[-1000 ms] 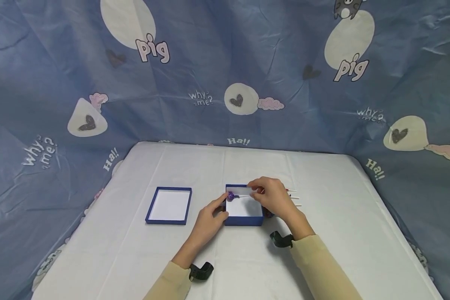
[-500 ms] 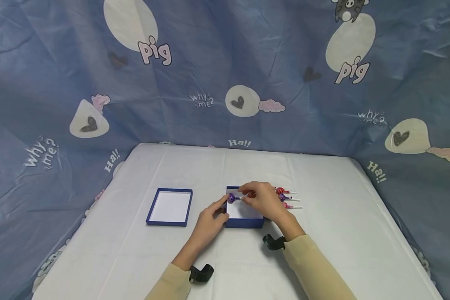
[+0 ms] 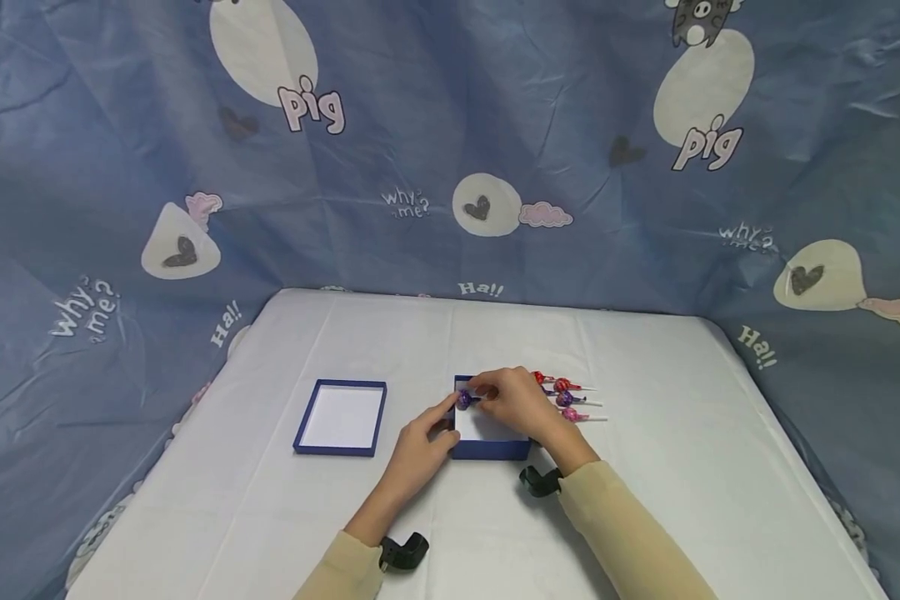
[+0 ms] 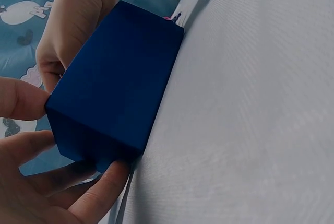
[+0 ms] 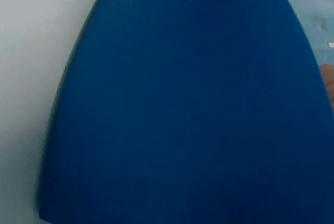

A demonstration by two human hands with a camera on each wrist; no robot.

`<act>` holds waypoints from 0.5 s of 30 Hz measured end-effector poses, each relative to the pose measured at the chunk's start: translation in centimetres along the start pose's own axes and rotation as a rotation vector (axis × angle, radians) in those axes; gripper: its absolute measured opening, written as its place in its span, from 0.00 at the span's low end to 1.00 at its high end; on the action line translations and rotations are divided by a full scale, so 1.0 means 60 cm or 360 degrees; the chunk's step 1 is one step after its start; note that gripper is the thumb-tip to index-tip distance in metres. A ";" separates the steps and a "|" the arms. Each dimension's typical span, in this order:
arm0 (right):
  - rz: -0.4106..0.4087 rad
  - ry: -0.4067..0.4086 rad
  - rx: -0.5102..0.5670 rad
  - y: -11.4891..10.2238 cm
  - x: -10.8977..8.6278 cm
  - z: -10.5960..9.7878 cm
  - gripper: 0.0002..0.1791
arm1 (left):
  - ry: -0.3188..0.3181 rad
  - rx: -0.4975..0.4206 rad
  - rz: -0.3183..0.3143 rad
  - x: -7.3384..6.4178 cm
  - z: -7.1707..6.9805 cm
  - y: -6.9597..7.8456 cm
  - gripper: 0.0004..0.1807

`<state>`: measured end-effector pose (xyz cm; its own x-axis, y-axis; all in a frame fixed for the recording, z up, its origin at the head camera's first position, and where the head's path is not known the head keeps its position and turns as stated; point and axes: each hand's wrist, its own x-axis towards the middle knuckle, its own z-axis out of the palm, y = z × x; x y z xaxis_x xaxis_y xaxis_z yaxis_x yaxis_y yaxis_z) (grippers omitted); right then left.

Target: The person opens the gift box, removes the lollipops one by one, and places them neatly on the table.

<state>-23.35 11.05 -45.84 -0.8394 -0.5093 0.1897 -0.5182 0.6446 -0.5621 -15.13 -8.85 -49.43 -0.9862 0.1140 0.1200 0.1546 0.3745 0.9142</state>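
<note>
A blue box (image 3: 491,450) with a white inside stands uncovered at mid-table. My left hand (image 3: 414,457) touches the box's left end, its fingers spread and fairly straight; the left wrist view shows them against the blue wall (image 4: 104,88). Over the inside of the box, my right hand (image 3: 523,407) pinches the stick of a purple-wrapped lollipop (image 3: 463,400). The candy end points left, close to the left wall, and the fingers cover most of the stick. In the right wrist view a blue box wall (image 5: 182,104) fills most of the picture and hides the right fingers.
To the left lies the blue-rimmed box lid (image 3: 341,417), its white inside up. Several lollipops, among them a striped red one (image 3: 564,385), a purple one (image 3: 566,399) and a pink one (image 3: 572,414), lie right of the box. A printed blue cloth (image 3: 390,250) hangs behind the table.
My right hand has moved left and slightly down over the box, its fingers now nearer the candy end of the purple lollipop. More lollipops show at the right. My left hand stays at the box.
</note>
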 end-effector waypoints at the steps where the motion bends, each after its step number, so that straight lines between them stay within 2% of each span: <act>1: 0.0006 -0.0011 -0.0023 0.000 0.001 0.001 0.17 | -0.0001 0.0002 0.0001 0.000 0.001 0.000 0.33; 15: 0.0004 -0.0044 -0.0257 0.004 0.003 0.013 0.20 | -0.0014 -0.0001 -0.0041 -0.002 0.002 0.002 0.33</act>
<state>-23.51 10.66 -46.55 -0.8370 -0.5217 0.1650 -0.5377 0.7281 -0.4251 -15.00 -8.70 -49.38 -0.9892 0.1127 0.0933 0.1294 0.3770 0.9171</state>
